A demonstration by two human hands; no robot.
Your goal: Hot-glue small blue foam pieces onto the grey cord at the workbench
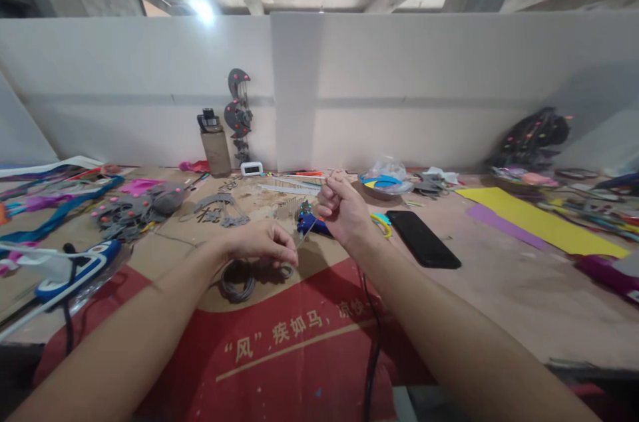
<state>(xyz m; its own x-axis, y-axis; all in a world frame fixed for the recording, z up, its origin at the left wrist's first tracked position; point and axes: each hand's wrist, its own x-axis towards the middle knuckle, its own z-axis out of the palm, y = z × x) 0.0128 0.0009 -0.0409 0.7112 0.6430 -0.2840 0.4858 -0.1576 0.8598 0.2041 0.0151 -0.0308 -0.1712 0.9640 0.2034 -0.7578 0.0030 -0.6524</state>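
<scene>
My left hand [264,242] is closed in a pinch low over the cardboard, holding a thin grey cord [305,235]. The strand slants up towards my right hand [344,206], whose fingers are curled tightly around its other part. Beneath my left hand lies a coil of grey cord [237,281], with a smaller loop [286,271] by the fingertips. Behind the strand sits a blue glue gun [317,225], partly hidden by my right hand. The fingertips of both hands show only in part.
A black phone [423,239] lies right of my right hand. Grey pieces with pink pins [140,209] are at the left, near a blue-and-white power strip [80,269]. A bottle [215,149] stands by the white partition. Yellow sheet [539,219] lies right. Black cable [373,342] hangs in front.
</scene>
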